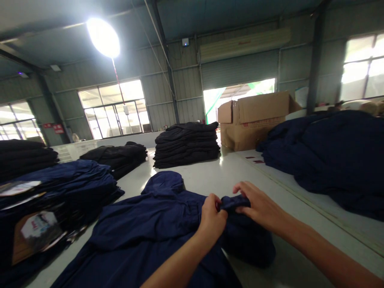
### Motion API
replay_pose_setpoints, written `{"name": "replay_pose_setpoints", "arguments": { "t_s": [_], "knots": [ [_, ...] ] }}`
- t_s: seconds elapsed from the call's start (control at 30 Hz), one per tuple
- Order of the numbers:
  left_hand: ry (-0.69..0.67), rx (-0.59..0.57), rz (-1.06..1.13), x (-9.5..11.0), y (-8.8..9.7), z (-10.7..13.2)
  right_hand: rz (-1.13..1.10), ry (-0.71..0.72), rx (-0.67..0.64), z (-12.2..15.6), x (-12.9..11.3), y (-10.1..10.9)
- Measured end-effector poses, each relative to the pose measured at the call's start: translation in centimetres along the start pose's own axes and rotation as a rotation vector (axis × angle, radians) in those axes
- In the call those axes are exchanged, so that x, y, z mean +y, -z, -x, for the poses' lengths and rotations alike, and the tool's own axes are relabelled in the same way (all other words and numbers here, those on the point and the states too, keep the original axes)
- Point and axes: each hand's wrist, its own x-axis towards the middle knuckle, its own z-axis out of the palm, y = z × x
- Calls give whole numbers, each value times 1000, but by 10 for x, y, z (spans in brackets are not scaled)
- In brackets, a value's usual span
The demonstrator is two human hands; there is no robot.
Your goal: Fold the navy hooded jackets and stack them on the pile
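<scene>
A navy hooded jacket lies spread on the pale table in front of me, its hood pointing away. Over the jacket's right side, my left hand is closed, pinching a gathered edge of the dark cloth. My right hand grips the other end of that same raised strip between thumb and fingers, slightly to the right. Below the hands, a bunched dark part of the garment hangs or rests on the table; whether it is a sleeve I cannot tell.
Folded dark garments stand in a stack at the back. More navy clothes with tags lie at left. A cardboard box sits back right, beside a large navy cloth heap. The table surface runs between them.
</scene>
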Motion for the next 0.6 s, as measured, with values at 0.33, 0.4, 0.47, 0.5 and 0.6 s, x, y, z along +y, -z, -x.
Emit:
{"name": "replay_pose_setpoints", "arguments": {
  "t_s": [0.33, 0.4, 0.47, 0.5, 0.6],
  "knots": [
    [-5, -182, 122, 19, 4, 19, 220, -314, 60, 1, 6, 12],
    [100, -189, 219, 20, 2, 18, 180, -322, 31, 5, 9, 10],
    [183, -164, 377, 23, 0, 19, 147, -211, 29, 10, 10, 6],
    [166, -160, 468, 25, -2, 22, 122, -118, 26, 13, 11, 4],
    [-68, -275, 652, 31, -3, 30, -15, 64, -81, 20, 12, 3]
  ]
}}
